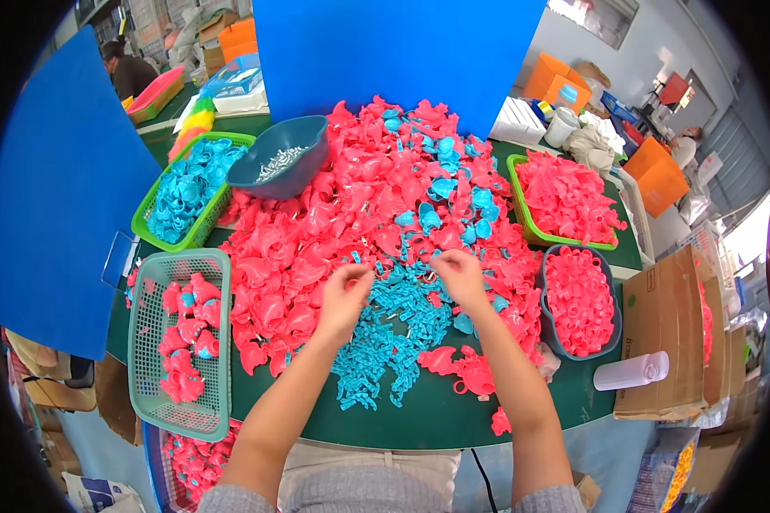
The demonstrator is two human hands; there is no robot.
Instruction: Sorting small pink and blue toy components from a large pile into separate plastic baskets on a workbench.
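Note:
Both of my hands hover over the middle of a big heap of pink plastic parts [295, 278]. My left hand [346, 299] has its fingers drawn together, at the left edge of a pile of small blue plastic pieces [411, 295]. What sits in its fingertips, if anything, is too small to make out. Level with it, my right hand [462, 278] is closed in a pinch at the right side of that pile; its contents are also unclear. Curved blue shell parts [441, 188] lie scattered among the pink ones beyond my hands.
A teal bowl [316, 137] of metal screws and a green basket [137, 224] of blue shells stand far left. Nearer is a pale green basket [137, 359] with pink-and-blue assemblies. At right: a pink-filled basket [522, 205], a dark tub [543, 299] of pink rings, a lilac bottle [629, 371].

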